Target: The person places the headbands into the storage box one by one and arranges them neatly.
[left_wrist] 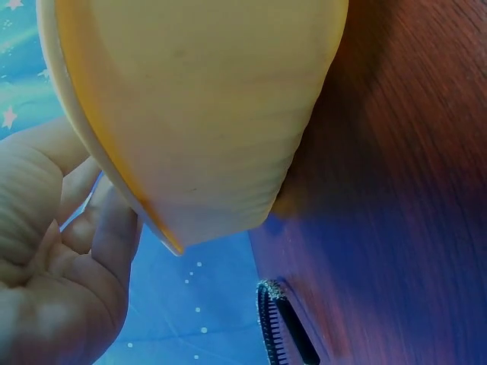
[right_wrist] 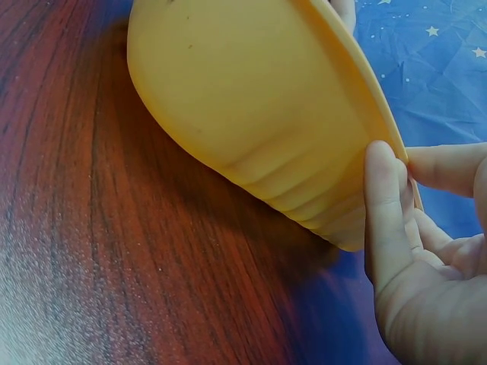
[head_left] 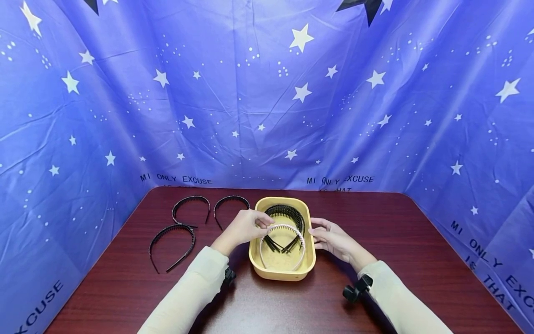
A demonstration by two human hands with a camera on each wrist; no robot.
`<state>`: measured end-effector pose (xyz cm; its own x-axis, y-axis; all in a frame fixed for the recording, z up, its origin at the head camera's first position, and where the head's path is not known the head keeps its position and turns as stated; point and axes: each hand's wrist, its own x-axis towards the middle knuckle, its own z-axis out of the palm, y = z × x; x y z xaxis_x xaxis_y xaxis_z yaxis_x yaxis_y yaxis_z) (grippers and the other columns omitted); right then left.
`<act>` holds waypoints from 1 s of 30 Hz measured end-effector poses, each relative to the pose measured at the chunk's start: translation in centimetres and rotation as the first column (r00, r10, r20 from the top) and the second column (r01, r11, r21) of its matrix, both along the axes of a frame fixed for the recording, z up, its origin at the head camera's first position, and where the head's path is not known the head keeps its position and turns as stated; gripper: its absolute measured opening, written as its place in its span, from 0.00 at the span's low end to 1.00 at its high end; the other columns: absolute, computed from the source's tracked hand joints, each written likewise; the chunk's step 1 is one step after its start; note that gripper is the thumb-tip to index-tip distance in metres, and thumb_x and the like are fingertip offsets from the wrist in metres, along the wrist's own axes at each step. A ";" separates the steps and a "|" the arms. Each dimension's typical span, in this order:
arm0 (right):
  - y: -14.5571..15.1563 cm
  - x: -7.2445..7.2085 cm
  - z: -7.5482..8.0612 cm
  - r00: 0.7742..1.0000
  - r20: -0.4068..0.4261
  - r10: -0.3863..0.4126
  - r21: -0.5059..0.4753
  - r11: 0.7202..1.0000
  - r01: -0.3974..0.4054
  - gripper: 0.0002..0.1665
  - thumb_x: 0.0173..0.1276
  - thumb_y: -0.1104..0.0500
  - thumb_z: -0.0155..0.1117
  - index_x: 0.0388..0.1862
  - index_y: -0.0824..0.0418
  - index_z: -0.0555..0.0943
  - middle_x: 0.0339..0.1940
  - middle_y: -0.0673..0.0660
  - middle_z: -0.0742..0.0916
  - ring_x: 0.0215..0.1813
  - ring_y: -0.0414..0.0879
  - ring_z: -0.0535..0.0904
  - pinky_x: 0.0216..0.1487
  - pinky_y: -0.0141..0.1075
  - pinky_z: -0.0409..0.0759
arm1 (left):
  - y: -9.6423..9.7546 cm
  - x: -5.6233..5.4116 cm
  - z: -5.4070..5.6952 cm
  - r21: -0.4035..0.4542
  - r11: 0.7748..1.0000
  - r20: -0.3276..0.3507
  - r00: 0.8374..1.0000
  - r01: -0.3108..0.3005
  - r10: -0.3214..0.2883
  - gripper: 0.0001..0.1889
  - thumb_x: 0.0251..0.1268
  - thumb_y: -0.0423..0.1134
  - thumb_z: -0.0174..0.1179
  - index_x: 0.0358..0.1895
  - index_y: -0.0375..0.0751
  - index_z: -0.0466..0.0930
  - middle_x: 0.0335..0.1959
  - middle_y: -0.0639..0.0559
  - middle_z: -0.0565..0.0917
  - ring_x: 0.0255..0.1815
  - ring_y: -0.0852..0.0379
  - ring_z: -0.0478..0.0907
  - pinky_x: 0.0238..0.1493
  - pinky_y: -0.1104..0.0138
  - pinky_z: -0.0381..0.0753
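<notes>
A yellow plastic tub (head_left: pixel 282 275) stands on the table, holding several black toothed headbands (head_left: pixel 297 214) bunched toward its far side. In front of them is a pale pinkish-white headband (head_left: pixel 303 253), its arch toward the far side. My left hand (head_left: pixel 246 226) reaches over the tub's left rim and pinches this pale headband at its upper left; in the left wrist view the tub wall hides the fingertips. On the opposite side, my right hand (head_left: pixel 333 239) grips the tub's right rim, with fingers (right_wrist: pixel 383 201) against the outer wall.
Three dark headbands lie left of the tub: one at the back left (head_left: pixel 190 198), one close behind my left hand (head_left: pixel 232 197), and one nearer the front (head_left: pixel 172 227). The brown wooden table (head_left: pixel 375 213) meets a blue star-patterned cloth (head_left: pixel 250 116) at its back and sides.
</notes>
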<state>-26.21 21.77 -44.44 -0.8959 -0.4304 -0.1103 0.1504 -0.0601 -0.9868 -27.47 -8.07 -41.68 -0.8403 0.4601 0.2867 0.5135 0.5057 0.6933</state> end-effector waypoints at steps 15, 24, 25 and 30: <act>-0.1 0.1 0.2 1.000 0.005 -0.013 -0.007 1.000 0.013 0.38 0.73 0.67 0.56 0.75 0.77 0.50 0.40 0.57 0.84 0.37 0.42 0.83 0.43 0.35 0.86 | -0.5 0.1 0.8 0.020 0.999 0.021 0.999 0.025 -0.026 0.13 0.56 0.29 0.71 0.46 0.36 0.88 0.33 0.49 0.88 0.32 0.64 0.83 0.34 0.71 0.84; -0.1 0.2 0.2 1.000 0.006 -0.007 -0.009 1.000 0.007 0.39 0.73 0.67 0.56 0.75 0.77 0.50 0.41 0.57 0.83 0.37 0.43 0.84 0.44 0.35 0.86 | -1.8 0.0 1.4 0.038 0.999 0.008 1.000 0.012 -0.012 0.13 0.57 0.30 0.70 0.46 0.39 0.88 0.37 0.47 0.88 0.31 0.63 0.82 0.34 0.70 0.84; -0.1 0.2 0.2 1.000 0.006 -0.007 -0.008 1.000 0.007 0.39 0.73 0.67 0.57 0.75 0.76 0.50 0.41 0.57 0.83 0.37 0.43 0.84 0.44 0.35 0.86 | -2.0 0.0 1.5 0.043 0.999 0.002 1.000 0.007 -0.008 0.12 0.57 0.30 0.69 0.46 0.38 0.88 0.37 0.47 0.88 0.31 0.63 0.83 0.34 0.69 0.84; -0.1 0.1 0.1 1.000 0.007 -0.009 -0.013 1.000 0.009 0.39 0.73 0.67 0.57 0.75 0.76 0.51 0.41 0.58 0.83 0.37 0.43 0.83 0.44 0.35 0.86 | -3.2 -0.1 1.8 0.048 0.999 -0.036 0.999 -0.020 0.022 0.12 0.56 0.30 0.69 0.45 0.39 0.89 0.34 0.52 0.88 0.32 0.62 0.83 0.34 0.69 0.84</act>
